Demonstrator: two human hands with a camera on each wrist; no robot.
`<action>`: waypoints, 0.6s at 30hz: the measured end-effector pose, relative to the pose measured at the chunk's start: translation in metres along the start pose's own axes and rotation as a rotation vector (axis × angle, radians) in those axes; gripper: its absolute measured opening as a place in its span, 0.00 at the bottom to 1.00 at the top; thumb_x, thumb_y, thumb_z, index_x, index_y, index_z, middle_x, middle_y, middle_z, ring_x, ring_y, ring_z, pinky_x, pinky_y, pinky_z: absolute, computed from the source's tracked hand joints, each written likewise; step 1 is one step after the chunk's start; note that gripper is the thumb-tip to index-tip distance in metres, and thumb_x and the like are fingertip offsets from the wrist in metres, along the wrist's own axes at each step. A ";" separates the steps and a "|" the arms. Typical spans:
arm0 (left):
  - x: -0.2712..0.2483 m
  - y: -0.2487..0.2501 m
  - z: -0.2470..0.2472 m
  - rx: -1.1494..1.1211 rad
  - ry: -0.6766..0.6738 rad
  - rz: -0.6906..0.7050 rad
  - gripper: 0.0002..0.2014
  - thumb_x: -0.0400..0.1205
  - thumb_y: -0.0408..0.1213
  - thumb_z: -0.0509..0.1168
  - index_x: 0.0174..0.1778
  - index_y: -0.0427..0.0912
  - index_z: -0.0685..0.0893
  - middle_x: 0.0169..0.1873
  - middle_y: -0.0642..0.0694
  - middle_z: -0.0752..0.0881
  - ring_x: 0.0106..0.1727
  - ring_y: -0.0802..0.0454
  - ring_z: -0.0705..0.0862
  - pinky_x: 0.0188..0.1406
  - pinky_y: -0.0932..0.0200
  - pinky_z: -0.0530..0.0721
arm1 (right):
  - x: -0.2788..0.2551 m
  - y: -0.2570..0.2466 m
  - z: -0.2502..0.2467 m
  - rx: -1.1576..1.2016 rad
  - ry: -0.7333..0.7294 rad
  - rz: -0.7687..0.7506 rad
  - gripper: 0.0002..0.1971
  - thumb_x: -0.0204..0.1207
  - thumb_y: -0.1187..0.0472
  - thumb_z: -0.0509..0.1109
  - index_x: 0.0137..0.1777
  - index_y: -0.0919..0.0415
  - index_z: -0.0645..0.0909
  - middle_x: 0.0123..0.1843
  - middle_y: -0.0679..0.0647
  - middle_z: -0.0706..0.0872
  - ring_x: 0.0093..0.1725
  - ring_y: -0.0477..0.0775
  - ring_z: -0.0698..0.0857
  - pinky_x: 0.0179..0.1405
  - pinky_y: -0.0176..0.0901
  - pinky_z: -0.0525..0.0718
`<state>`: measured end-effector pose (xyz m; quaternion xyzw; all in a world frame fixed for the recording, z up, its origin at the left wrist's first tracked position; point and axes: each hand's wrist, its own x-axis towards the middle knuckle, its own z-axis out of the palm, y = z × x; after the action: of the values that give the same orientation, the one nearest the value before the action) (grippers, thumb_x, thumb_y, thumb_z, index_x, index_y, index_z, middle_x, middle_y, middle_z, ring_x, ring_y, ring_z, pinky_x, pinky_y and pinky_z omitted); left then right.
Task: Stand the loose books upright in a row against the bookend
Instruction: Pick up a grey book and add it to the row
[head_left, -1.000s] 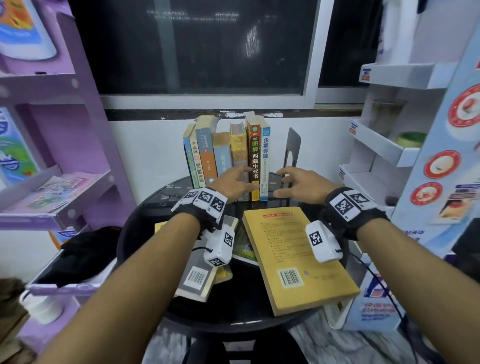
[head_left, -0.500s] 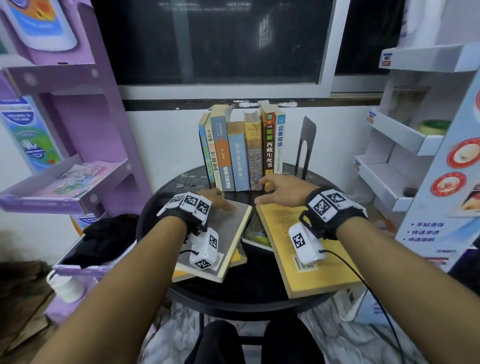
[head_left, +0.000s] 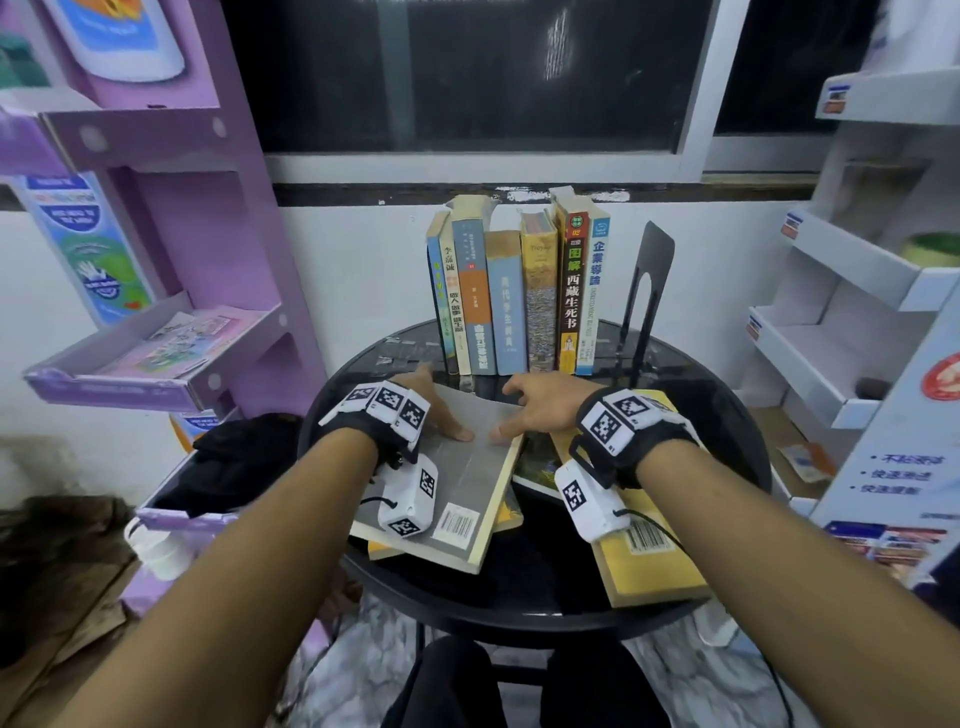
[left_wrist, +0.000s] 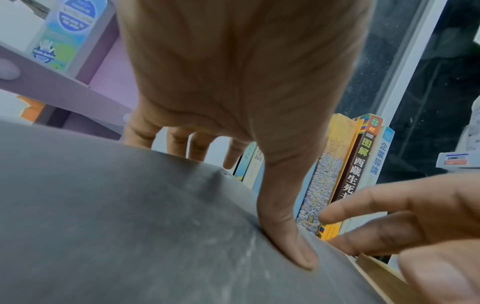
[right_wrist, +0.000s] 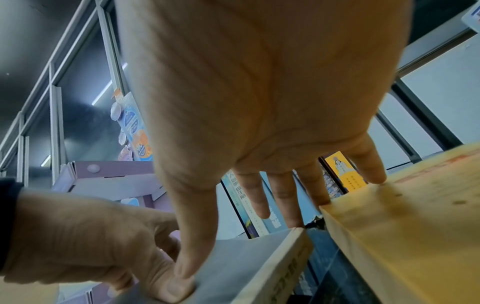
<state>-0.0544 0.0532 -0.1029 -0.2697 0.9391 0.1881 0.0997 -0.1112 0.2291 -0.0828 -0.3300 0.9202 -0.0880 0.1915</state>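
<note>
A grey book (head_left: 467, 483) lies flat on top of a small stack at the front left of the round black table (head_left: 545, 597). My left hand (head_left: 436, 410) grips its far left part, thumb pressed on the cover (left_wrist: 130, 226) and fingers over the far edge. My right hand (head_left: 540, 410) is spread at its far right corner. Its thumb touches the grey cover (right_wrist: 241, 257) and its little finger rests on a big yellow book (right_wrist: 415, 226) lying flat at the right. Several books (head_left: 519, 296) stand upright at the back. The black bookend (head_left: 649, 270) stands a gap to their right.
A purple display shelf (head_left: 156, 364) stands close on the left, with a black bag (head_left: 234, 467) below it. White shelves (head_left: 831, 353) stand on the right. A thin dark-covered book (head_left: 535, 462) lies between the two flat stacks. A wall and window are behind the row.
Both hands drew back from the upright row. The left settled on the grey book, then the right moved left from the yellow book onto the grey book's corner.
</note>
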 end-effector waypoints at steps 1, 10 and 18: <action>0.000 -0.001 0.000 -0.004 -0.008 -0.006 0.61 0.57 0.59 0.83 0.82 0.44 0.59 0.74 0.39 0.76 0.72 0.38 0.76 0.71 0.41 0.75 | 0.002 -0.001 0.001 -0.012 -0.005 0.003 0.44 0.68 0.36 0.75 0.80 0.55 0.65 0.77 0.55 0.73 0.73 0.57 0.74 0.70 0.51 0.75; -0.002 0.004 -0.005 -0.170 0.013 0.014 0.62 0.61 0.47 0.84 0.82 0.40 0.50 0.73 0.38 0.74 0.74 0.37 0.73 0.73 0.41 0.72 | 0.004 -0.006 0.000 -0.095 -0.028 -0.011 0.35 0.69 0.40 0.76 0.72 0.57 0.74 0.66 0.54 0.81 0.62 0.54 0.80 0.59 0.47 0.79; -0.007 0.004 -0.018 -0.361 0.007 0.125 0.46 0.65 0.40 0.83 0.74 0.44 0.61 0.67 0.41 0.78 0.69 0.39 0.76 0.68 0.43 0.75 | 0.001 -0.001 -0.006 -0.058 -0.026 -0.005 0.36 0.64 0.38 0.79 0.66 0.59 0.77 0.60 0.55 0.84 0.58 0.55 0.82 0.60 0.51 0.81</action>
<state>-0.0527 0.0520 -0.0832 -0.2249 0.9054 0.3585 0.0345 -0.1134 0.2278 -0.0773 -0.3387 0.9189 -0.0571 0.1937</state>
